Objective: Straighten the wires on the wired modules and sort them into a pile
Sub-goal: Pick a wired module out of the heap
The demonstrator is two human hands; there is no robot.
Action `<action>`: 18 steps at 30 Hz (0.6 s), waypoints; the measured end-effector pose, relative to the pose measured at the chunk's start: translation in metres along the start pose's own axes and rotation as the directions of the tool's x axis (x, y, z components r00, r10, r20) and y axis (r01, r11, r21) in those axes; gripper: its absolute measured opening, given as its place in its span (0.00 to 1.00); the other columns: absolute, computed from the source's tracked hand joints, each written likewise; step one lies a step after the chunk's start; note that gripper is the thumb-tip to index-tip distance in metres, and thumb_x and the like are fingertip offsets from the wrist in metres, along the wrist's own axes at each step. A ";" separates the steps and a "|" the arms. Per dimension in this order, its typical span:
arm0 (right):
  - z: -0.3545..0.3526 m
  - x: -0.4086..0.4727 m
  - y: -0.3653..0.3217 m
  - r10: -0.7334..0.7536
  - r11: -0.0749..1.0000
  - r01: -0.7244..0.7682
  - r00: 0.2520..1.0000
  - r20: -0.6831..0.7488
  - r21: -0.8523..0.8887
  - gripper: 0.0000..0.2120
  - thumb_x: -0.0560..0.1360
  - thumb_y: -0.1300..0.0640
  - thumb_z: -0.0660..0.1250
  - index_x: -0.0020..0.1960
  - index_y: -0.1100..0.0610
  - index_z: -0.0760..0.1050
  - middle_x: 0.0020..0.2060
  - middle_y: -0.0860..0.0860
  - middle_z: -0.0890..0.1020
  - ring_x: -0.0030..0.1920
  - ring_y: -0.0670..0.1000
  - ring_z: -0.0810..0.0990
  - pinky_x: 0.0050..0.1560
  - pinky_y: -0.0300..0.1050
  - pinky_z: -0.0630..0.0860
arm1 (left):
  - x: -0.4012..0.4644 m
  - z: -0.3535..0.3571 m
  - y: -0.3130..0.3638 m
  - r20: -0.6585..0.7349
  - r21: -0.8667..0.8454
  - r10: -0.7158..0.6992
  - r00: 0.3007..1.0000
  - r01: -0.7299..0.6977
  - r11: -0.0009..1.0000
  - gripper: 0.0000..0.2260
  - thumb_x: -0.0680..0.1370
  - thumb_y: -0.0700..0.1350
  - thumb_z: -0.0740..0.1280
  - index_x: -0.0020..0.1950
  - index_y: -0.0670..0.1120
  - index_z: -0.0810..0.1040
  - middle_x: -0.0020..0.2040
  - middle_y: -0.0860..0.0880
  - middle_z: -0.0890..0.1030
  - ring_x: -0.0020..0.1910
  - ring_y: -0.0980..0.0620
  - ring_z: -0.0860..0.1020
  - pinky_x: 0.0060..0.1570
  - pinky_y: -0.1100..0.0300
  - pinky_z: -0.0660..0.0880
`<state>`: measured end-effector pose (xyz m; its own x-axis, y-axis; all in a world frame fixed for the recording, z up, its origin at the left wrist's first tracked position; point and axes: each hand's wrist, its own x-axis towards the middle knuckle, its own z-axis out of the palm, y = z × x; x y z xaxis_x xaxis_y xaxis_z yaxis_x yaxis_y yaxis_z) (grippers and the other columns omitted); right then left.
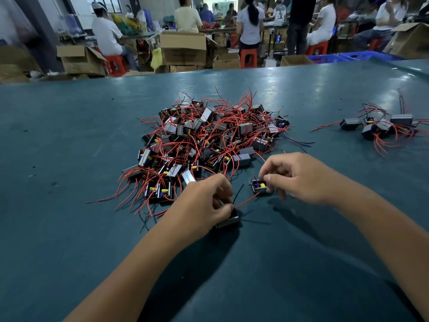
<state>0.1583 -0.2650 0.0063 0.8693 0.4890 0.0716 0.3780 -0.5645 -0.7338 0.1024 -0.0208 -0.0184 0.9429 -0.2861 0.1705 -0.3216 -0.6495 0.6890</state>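
Note:
A big tangled heap of wired modules (209, 135), small black boxes with red and black wires, lies in the middle of the green table (69, 135). A smaller pile of modules (383, 127) sits at the far right. My left hand (204, 203) grips a black module (228, 219) just in front of the heap; a red wire and a black wire stick out of it to the right. My right hand (299, 177) pinches a second module (260, 187) with blue and yellow parts, held a little to the right of the first.
Beyond the table's far edge stand cardboard boxes (183, 49), red stools (248, 58) and several seated and standing people. Blue crates (348, 57) sit at the back right.

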 end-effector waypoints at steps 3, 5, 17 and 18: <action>0.002 0.000 0.001 0.045 0.998 -0.044 0.998 0.034 -0.037 0.06 0.79 0.59 0.65 0.45 0.52 0.77 0.34 0.48 0.85 0.30 0.50 0.82 0.27 0.29 0.69 | 0.000 -0.001 0.000 0.042 0.002 -0.006 0.999 0.006 1.000 0.11 0.75 0.41 0.74 0.48 0.54 0.76 0.43 0.57 0.82 0.36 0.58 0.78 0.39 0.63 0.78; 0.003 0.001 0.002 0.041 0.998 -0.042 0.999 -0.014 -0.044 0.06 0.79 0.59 0.66 0.44 0.52 0.77 0.33 0.47 0.84 0.29 0.49 0.82 0.28 0.30 0.70 | 0.000 0.000 0.000 0.058 0.049 0.011 0.998 -0.014 0.999 0.11 0.75 0.42 0.74 0.49 0.55 0.76 0.43 0.60 0.81 0.35 0.58 0.76 0.36 0.65 0.75; 0.006 0.006 0.014 -0.135 0.915 0.060 0.977 -0.162 -0.398 0.07 0.73 0.53 0.73 0.49 0.48 0.78 0.46 0.43 0.78 0.46 0.45 0.75 0.52 0.42 0.73 | 0.000 -0.003 -0.006 0.087 0.053 0.002 0.996 -0.006 0.999 0.14 0.74 0.41 0.75 0.46 0.60 0.77 0.46 0.66 0.80 0.32 0.60 0.73 0.33 0.71 0.69; 0.005 0.007 0.015 -0.148 0.902 0.073 0.978 -0.146 -0.426 0.09 0.73 0.50 0.74 0.52 0.47 0.78 0.50 0.43 0.76 0.50 0.44 0.72 0.56 0.41 0.69 | 0.000 -0.003 -0.005 0.086 0.056 0.003 0.996 -0.008 0.998 0.13 0.74 0.41 0.75 0.46 0.60 0.77 0.46 0.66 0.80 0.32 0.60 0.72 0.32 0.72 0.68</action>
<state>0.1684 -0.2665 -0.0076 0.8410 0.4646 0.2773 0.5397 -0.7568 -0.3689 0.1047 -0.0153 -0.0200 0.9310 -0.3477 0.1110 -0.3332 -0.6857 0.6472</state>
